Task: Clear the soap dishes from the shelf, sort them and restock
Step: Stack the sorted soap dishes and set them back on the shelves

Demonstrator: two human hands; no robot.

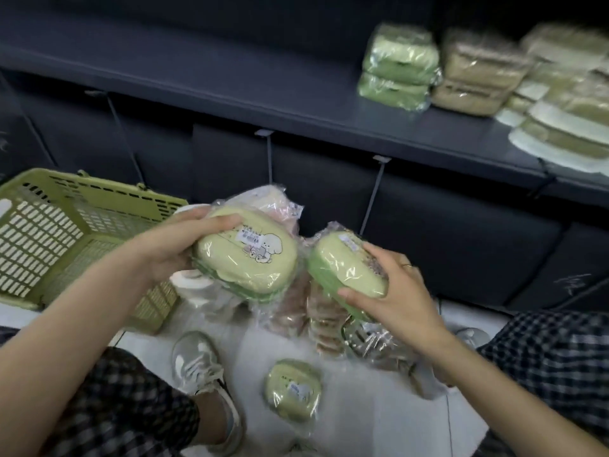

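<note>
Beside a green basket (49,239), the left hand (171,249) grips a wrapped soap dish (245,255); the right hand (395,291) holds another wrapped dish (342,268).

A green slotted basket (66,235) sits on the white floor (362,407), left of a grey sneaker (201,367) and checked trousers (125,407).

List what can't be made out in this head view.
- Label print on the dish in the left hand: too small and blurred.
- Pile on the floor behind both held dishes: hidden by them and by the right hand; count unclear.
- Stacks at the shelf's right end: blurred, cut off by the frame edge.
- Basket: left side cut off.
</note>
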